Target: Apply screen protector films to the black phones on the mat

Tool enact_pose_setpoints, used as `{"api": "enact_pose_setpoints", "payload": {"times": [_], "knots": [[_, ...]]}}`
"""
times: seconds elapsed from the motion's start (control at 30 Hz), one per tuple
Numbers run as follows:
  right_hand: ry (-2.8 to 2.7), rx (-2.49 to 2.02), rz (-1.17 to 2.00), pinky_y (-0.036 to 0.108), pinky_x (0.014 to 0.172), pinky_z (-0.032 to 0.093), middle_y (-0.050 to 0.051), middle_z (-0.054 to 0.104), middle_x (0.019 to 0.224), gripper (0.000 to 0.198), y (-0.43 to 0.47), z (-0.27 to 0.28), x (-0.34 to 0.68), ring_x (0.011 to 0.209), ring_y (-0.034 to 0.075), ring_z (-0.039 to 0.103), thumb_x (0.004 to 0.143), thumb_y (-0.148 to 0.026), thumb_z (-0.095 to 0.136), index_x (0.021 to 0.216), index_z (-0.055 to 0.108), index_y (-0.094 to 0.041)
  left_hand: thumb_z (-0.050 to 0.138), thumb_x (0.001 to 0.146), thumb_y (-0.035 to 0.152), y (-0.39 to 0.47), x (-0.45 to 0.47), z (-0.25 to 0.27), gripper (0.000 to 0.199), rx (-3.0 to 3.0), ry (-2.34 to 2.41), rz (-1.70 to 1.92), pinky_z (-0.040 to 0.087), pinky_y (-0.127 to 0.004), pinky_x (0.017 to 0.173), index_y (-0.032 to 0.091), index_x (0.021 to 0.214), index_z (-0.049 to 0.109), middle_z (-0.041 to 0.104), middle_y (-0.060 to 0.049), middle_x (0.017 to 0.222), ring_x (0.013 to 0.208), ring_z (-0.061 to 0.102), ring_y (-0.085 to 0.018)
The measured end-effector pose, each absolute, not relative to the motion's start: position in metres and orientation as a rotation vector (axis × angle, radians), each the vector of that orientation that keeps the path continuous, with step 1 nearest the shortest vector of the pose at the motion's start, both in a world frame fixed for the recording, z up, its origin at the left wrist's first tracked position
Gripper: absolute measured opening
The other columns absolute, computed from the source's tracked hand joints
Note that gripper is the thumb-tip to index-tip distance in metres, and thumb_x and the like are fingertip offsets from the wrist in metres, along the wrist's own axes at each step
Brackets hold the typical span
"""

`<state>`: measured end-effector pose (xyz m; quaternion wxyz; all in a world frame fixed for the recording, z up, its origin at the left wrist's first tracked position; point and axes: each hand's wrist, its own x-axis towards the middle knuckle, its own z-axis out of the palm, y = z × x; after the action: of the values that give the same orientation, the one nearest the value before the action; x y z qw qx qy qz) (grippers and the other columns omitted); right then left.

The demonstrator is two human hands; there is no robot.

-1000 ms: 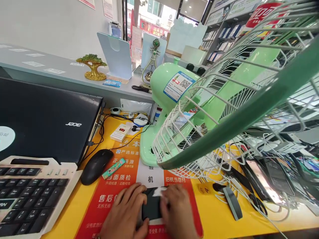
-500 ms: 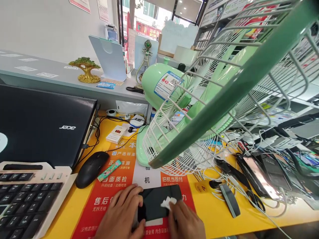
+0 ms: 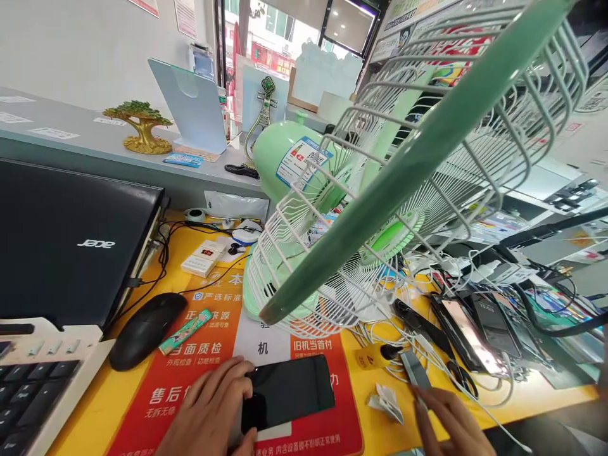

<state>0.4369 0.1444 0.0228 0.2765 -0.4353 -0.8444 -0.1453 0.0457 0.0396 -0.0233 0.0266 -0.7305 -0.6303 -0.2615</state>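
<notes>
A phone (image 3: 291, 391) with a dark, glossy screen lies on the red and orange printed mat (image 3: 349, 425). My left hand (image 3: 216, 405) is closed on the phone's left end, fingers over the top edge and thumb at the lower one. Over to the right, my right hand (image 3: 444, 418) has its fingers bent at the near end of a flat dark grey bar (image 3: 414, 368) and covers that end. Between the mat and this hand, a crumpled white tissue (image 3: 387, 402) rests on the yellow table.
A green fan (image 3: 380, 190) looms over the mat. Left are a keyboard (image 3: 38, 392), black mouse (image 3: 148, 330), laptop (image 3: 71, 240) and green packet (image 3: 186, 330). Right are a yellow bottle (image 3: 373, 356), tangled white cables (image 3: 444, 351) and several phones (image 3: 472, 335).
My right hand has left the phone's screen and moved right to the dark grey bar. The tissue it held now lies on the table. My left hand stays on the phone.
</notes>
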Motion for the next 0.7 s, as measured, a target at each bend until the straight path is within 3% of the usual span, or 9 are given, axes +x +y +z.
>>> {"api": "enact_pose_setpoints", "payload": {"times": [0.13,0.2,0.37,0.5,0.7], "knots": [[-2.101,-1.322,-0.339,0.042,0.081,0.056,0.011,0.068,0.098,0.028,0.200,0.059,0.428,0.089,0.026,0.067,0.098,-0.039,0.050,0.100,0.070,-0.020,0.064,0.073,0.028,0.035,0.044,-0.037,0.035,-2.251,-2.013,-0.832,0.051,-0.039,0.094,0.030,0.105,0.050,0.065,-0.001,0.130,0.121,0.061,-0.026],[-2.348,-1.349,-0.157,0.051,0.091,0.053,0.014,0.069,0.107,0.033,0.239,0.070,0.414,0.100,0.031,0.066,0.097,-0.042,0.049,0.108,0.070,-0.020,0.065,0.073,0.028,0.035,0.045,-0.036,0.036,-2.238,-2.021,-0.856,0.051,-0.038,0.094,0.030,0.105,0.049,0.065,-0.002,0.130,0.121,0.061,-0.025],[-2.772,-1.163,0.162,0.041,0.097,0.053,0.009,0.065,0.130,0.036,0.308,0.070,0.371,0.113,0.025,0.064,0.088,-0.034,0.063,0.123,0.068,-0.025,0.065,0.071,0.024,0.039,0.049,-0.014,0.037,-2.216,-1.986,-0.877,0.054,-0.035,0.089,0.030,0.103,0.047,0.069,-0.001,0.121,0.113,0.066,-0.023],[-2.965,-1.082,0.207,0.048,0.102,0.048,0.010,0.068,0.125,0.055,0.323,0.064,0.357,0.114,0.031,0.062,0.072,-0.030,0.081,0.125,0.068,-0.024,0.064,0.068,0.022,0.039,0.052,-0.004,0.039,-2.182,-1.995,-0.879,0.056,-0.036,0.087,0.030,0.102,0.046,0.071,-0.001,0.120,0.112,0.067,-0.024],[-3.020,-1.048,0.157,0.051,0.103,0.046,0.011,0.069,0.120,0.044,0.320,0.064,0.367,0.119,0.033,0.058,0.074,-0.025,0.079,0.118,0.072,-0.025,0.063,0.066,0.021,0.039,0.052,-0.004,0.041,-2.170,-1.989,-0.876,0.057,-0.035,0.087,0.030,0.101,0.046,0.072,-0.001,0.119,0.111,0.068,-0.024]]}}
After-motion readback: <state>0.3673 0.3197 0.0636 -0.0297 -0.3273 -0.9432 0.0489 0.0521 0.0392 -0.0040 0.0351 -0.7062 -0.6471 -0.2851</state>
